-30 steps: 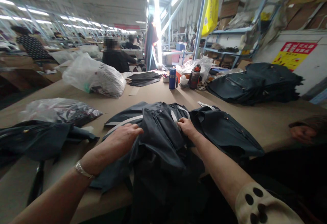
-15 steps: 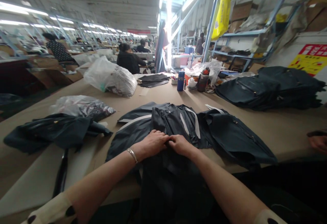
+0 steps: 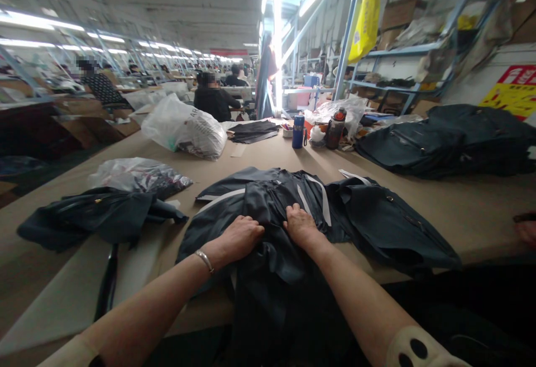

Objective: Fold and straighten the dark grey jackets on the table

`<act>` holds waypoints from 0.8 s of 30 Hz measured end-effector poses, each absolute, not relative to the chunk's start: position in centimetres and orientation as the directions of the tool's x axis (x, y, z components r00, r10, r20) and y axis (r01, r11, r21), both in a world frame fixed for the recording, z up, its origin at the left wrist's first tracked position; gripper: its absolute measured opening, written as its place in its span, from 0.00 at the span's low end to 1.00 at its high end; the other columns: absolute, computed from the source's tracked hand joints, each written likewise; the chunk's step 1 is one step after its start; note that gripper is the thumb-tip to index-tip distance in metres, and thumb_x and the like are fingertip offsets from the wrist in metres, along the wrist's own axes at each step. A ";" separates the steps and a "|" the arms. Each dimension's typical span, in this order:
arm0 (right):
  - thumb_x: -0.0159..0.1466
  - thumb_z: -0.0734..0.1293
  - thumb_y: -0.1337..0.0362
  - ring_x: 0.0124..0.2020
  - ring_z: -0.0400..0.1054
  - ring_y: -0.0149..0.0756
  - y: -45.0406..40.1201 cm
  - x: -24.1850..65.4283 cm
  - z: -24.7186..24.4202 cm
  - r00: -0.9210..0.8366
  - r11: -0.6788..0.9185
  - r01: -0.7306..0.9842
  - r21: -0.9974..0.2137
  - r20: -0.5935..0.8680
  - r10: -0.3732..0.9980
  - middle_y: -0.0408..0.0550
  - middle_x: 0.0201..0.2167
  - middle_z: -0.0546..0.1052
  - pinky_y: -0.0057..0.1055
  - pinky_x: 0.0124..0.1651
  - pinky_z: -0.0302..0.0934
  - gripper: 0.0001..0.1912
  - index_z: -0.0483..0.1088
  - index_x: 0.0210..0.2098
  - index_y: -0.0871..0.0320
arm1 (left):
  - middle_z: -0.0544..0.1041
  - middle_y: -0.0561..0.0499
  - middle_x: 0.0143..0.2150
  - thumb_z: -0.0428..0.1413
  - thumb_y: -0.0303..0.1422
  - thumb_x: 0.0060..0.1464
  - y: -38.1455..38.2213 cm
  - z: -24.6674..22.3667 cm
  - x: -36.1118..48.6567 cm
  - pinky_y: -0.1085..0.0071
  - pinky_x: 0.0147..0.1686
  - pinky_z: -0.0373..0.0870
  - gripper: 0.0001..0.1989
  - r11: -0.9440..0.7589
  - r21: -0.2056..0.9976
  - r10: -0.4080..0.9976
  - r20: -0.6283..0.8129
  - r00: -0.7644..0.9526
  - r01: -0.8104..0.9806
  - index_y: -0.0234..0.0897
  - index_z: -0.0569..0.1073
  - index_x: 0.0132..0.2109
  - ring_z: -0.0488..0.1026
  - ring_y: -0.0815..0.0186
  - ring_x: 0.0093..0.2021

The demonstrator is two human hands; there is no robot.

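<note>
A dark navy garment with pale strips is spread at the front of the table, and its lower part hangs over the near edge. My left hand, with a bracelet at the wrist, has its fingers curled into the cloth. To its right, my right hand grips the same garment with bent fingers. Between the two hands the cloth is bunched into folds. The fingertips of both hands are partly hidden. A dark piece with a zipper lies to the right.
On the left lie a dark folded garment and a clear plastic bag. Further back are a large white bag, a blue bottle and a dark bottle. Dark garments are piled at right. Another person's hand shows at the right edge.
My hands were together at the middle of the cloth and are now apart. The left moved left, the right moved up and right. The cloth between them has shifted into new folds.
</note>
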State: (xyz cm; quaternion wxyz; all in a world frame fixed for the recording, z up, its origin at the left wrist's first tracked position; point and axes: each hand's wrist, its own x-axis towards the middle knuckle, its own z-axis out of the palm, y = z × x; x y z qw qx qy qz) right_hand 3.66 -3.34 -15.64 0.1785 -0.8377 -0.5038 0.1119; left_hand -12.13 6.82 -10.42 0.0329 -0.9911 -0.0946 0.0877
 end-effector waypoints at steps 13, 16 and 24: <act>0.59 0.67 0.58 0.48 0.67 0.46 -1.8 9.0 -15.5 0.567 -0.550 0.716 -0.429 -0.103 0.818 0.60 0.47 0.71 0.35 0.47 0.59 0.29 0.61 0.57 0.64 | 0.73 0.45 0.33 0.47 0.28 0.57 6.7 -10.7 -12.5 0.62 0.38 0.62 0.10 -0.970 -0.009 0.243 -0.114 0.963 0.243 0.34 0.69 0.31 0.68 0.59 0.36; 0.61 0.65 0.60 0.45 0.69 0.44 -1.6 8.9 -14.8 0.548 -0.526 0.734 -0.430 -0.083 0.832 0.56 0.41 0.74 0.33 0.44 0.60 0.19 0.68 0.50 0.60 | 0.73 0.46 0.32 0.49 0.28 0.55 6.9 -10.8 -12.7 0.63 0.38 0.63 0.08 -0.967 0.051 0.243 -0.105 0.964 0.249 0.34 0.69 0.30 0.68 0.59 0.36; 0.68 0.57 0.64 0.46 0.63 0.41 -6.6 10.6 -6.8 0.286 -0.216 0.954 -0.210 0.406 0.868 0.48 0.43 0.72 0.38 0.52 0.53 0.14 0.70 0.49 0.49 | 0.71 0.51 0.31 0.52 0.34 0.56 8.0 -5.0 -13.2 0.75 0.35 0.64 0.08 -0.737 0.654 0.576 0.473 0.667 0.172 0.34 0.70 0.34 0.67 0.69 0.33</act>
